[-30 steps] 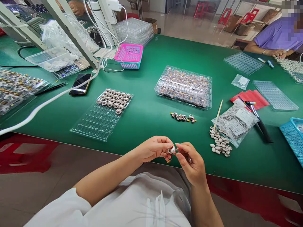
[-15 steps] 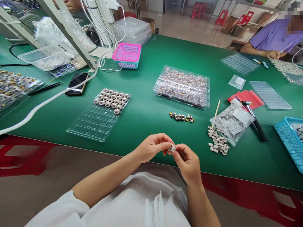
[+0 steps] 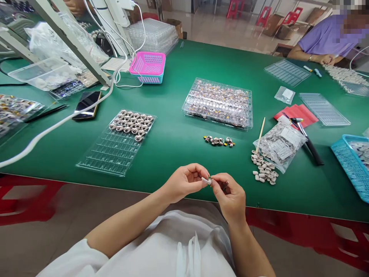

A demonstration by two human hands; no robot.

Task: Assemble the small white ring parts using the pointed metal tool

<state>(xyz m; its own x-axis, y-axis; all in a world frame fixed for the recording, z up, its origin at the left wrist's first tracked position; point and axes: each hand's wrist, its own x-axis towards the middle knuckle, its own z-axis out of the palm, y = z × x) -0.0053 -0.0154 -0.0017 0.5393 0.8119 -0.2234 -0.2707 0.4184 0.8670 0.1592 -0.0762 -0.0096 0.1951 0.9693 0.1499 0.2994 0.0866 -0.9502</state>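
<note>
My left hand [image 3: 186,181] and my right hand [image 3: 229,196] meet at the near edge of the green table [image 3: 178,142], fingertips pinched together on one small white-and-metal part [image 3: 206,179]. Just beyond them lies a short row of similar small parts [image 3: 218,141]. A clear tray [image 3: 117,140] to the left holds several grey round parts in its far rows. To the right, loose white pieces [image 3: 263,169] spill beside a clear bag [image 3: 280,145] of the same pieces.
A filled clear tray stack [image 3: 218,103] sits mid-table. A pink basket [image 3: 148,67], phone [image 3: 86,104], white cable [image 3: 57,123] and slanted frame legs lie left. Red sheet [image 3: 295,114], black tool [image 3: 307,142], blue basket [image 3: 350,163] are right. Another person [image 3: 328,38] works far right.
Both hands stay together at the table edge; the fingers have turned the small part slightly. The view has shifted a little to the right and up.
</note>
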